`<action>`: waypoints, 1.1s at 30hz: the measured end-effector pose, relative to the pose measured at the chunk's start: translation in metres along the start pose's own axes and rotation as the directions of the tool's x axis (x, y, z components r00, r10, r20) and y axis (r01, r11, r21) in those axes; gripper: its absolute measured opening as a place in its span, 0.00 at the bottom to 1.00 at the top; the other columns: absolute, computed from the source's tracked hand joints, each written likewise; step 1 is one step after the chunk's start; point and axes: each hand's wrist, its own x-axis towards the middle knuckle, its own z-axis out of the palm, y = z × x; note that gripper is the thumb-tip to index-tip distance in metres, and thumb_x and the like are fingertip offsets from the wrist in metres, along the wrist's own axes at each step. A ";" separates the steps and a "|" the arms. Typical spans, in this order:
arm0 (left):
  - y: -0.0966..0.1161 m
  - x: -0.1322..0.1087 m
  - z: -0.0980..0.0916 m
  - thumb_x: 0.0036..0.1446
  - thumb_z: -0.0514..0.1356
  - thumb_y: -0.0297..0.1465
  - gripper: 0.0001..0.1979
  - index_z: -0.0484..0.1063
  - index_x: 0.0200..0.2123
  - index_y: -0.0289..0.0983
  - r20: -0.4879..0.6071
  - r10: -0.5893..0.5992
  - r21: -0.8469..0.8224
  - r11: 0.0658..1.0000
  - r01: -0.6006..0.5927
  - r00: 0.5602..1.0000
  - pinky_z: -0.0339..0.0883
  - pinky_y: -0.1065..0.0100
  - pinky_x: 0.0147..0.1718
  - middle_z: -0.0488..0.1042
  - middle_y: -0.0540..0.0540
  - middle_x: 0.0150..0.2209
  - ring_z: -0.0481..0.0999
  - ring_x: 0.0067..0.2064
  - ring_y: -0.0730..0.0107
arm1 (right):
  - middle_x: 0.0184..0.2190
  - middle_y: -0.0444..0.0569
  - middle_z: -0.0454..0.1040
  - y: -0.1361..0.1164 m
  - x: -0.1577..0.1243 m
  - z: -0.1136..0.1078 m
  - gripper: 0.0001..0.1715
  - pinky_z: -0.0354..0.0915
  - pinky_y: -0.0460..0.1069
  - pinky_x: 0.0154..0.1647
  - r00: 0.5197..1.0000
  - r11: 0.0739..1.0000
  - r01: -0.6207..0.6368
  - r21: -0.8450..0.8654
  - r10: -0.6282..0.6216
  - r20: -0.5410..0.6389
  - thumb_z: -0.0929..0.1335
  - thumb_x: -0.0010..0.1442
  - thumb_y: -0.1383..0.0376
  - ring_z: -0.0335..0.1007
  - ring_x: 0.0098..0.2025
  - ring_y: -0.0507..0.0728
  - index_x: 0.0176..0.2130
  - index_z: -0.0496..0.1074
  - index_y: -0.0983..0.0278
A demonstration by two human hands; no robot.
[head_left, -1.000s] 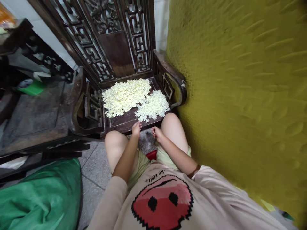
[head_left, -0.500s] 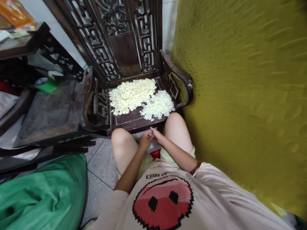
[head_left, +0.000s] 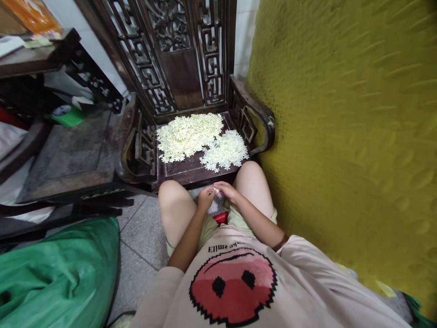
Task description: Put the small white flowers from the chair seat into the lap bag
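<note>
My left hand [head_left: 206,198] and my right hand [head_left: 227,191] meet between my knees, fingertips almost touching. Both sets of fingers are closed round a small pale piece [head_left: 216,190], which looks like one of the white plastic flowers; the fingers hide most of it. Just beyond my knees, a dark carved wooden chair [head_left: 180,169] bears two loose heaps of such flowers on its seat. The larger, cream-coloured heap [head_left: 187,135] lies at the back left, and the smaller, whiter heap [head_left: 225,150] sits at the front right, touching its edge.
A yellow textured sheet [head_left: 341,136] rises close on my right. To the left stands another dark wooden seat [head_left: 75,155] with a roll of green tape [head_left: 68,115] on it. A large green bag [head_left: 61,273] lies on the tiled floor [head_left: 139,228]. Something red [head_left: 221,217] shows between my thighs.
My hands have drawn slightly apart at the fingertips, and a pale piece now shows between them. The view has shifted a little; the flower heaps look the same.
</note>
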 end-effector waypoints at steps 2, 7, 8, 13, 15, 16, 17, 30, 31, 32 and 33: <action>-0.001 0.003 0.000 0.44 0.59 0.28 0.07 0.74 0.29 0.34 -0.003 -0.053 -0.095 0.994 0.052 0.999 0.66 0.65 0.37 0.76 0.45 0.27 0.74 0.31 0.69 | 0.23 0.44 0.73 -0.001 -0.002 0.000 0.06 0.60 0.44 0.26 0.998 0.998 0.060 -0.035 -0.061 -0.013 0.70 0.45 0.69 0.65 0.24 0.49 0.29 0.72 0.65; -0.004 0.009 0.001 0.41 0.62 0.32 0.10 0.73 0.29 0.32 -0.043 -0.147 -0.257 0.957 0.131 0.988 0.66 0.64 0.38 0.76 0.43 0.29 0.74 0.32 0.68 | 0.21 0.42 0.71 0.002 0.003 0.002 0.06 0.58 0.44 0.26 0.989 0.989 0.125 -0.074 -0.130 -0.068 0.70 0.42 0.69 0.64 0.23 0.48 0.27 0.71 0.66; -0.004 0.010 0.001 0.41 0.62 0.33 0.11 0.73 0.30 0.32 -0.054 -0.159 -0.267 0.954 0.139 0.986 0.66 0.64 0.38 0.76 0.42 0.30 0.74 0.33 0.68 | 0.20 0.42 0.71 0.003 0.004 0.002 0.07 0.58 0.44 0.26 0.988 0.988 0.132 -0.081 -0.137 -0.067 0.70 0.41 0.68 0.63 0.23 0.48 0.26 0.71 0.66; -0.005 0.011 -0.002 0.43 0.61 0.36 0.14 0.73 0.32 0.32 -0.049 -0.171 -0.271 0.950 0.152 0.984 0.65 0.66 0.35 0.76 0.42 0.32 0.73 0.33 0.69 | 0.17 0.39 0.66 0.008 0.010 0.001 0.10 0.56 0.44 0.26 0.971 0.965 0.211 -0.158 -0.225 -0.081 0.71 0.39 0.65 0.60 0.21 0.48 0.22 0.67 0.66; -0.005 0.010 -0.003 0.43 0.60 0.37 0.15 0.73 0.32 0.32 -0.045 -0.166 -0.272 0.951 0.147 0.985 0.64 0.67 0.34 0.75 0.43 0.31 0.72 0.31 0.70 | 0.17 0.39 0.65 0.008 0.011 0.001 0.11 0.55 0.44 0.25 0.961 0.956 0.239 -0.169 -0.258 -0.099 0.71 0.39 0.63 0.59 0.21 0.48 0.22 0.66 0.65; -0.004 0.010 -0.003 0.43 0.60 0.38 0.15 0.73 0.32 0.32 -0.044 -0.159 -0.270 0.952 0.142 0.986 0.64 0.67 0.34 0.75 0.44 0.30 0.71 0.30 0.71 | 0.17 0.39 0.65 0.008 0.012 0.001 0.11 0.55 0.44 0.25 0.957 0.953 0.250 -0.173 -0.271 -0.107 0.70 0.40 0.62 0.59 0.21 0.48 0.22 0.66 0.65; -0.003 0.009 -0.003 0.43 0.60 0.38 0.15 0.73 0.32 0.33 -0.044 -0.149 -0.268 0.954 0.132 0.988 0.64 0.67 0.34 0.75 0.44 0.30 0.71 0.30 0.71 | 0.18 0.39 0.66 0.008 0.012 0.000 0.11 0.55 0.44 0.25 0.952 0.949 0.258 -0.178 -0.281 -0.117 0.70 0.40 0.62 0.59 0.21 0.48 0.23 0.65 0.65; 0.006 0.008 0.001 0.45 0.55 0.33 0.07 0.67 0.22 0.36 -0.146 -0.062 -0.233 0.972 0.026 0.987 0.60 0.71 0.30 0.68 0.51 0.21 0.67 0.26 0.73 | 0.20 0.42 0.69 0.010 0.011 0.006 0.16 0.56 0.45 0.27 0.977 0.973 0.209 -0.098 -0.212 -0.019 0.70 0.42 0.55 0.61 0.22 0.49 0.23 0.65 0.64; 0.006 0.008 0.001 0.46 0.54 0.32 0.07 0.67 0.22 0.36 -0.147 -0.054 -0.239 0.971 0.017 0.988 0.60 0.71 0.30 0.68 0.51 0.21 0.67 0.26 0.73 | 0.21 0.43 0.70 0.008 0.011 0.007 0.15 0.57 0.45 0.28 0.981 0.978 0.193 -0.079 -0.193 0.004 0.70 0.42 0.55 0.62 0.23 0.49 0.23 0.66 0.64; 0.005 0.007 0.001 0.46 0.54 0.32 0.07 0.67 0.22 0.36 -0.147 -0.047 -0.241 0.970 0.010 0.988 0.60 0.71 0.30 0.68 0.51 0.21 0.67 0.27 0.73 | 0.22 0.43 0.71 0.007 0.010 0.008 0.14 0.57 0.45 0.28 0.985 0.983 0.175 -0.063 -0.174 0.019 0.70 0.43 0.56 0.63 0.24 0.49 0.23 0.67 0.65; 0.005 0.007 0.000 0.47 0.54 0.32 0.07 0.66 0.22 0.36 -0.147 -0.042 -0.239 0.971 0.006 0.988 0.60 0.71 0.30 0.68 0.51 0.22 0.67 0.27 0.73 | 0.23 0.44 0.72 0.006 0.009 0.008 0.13 0.58 0.45 0.28 0.987 0.986 0.159 -0.052 -0.157 0.027 0.70 0.43 0.57 0.64 0.24 0.49 0.24 0.68 0.65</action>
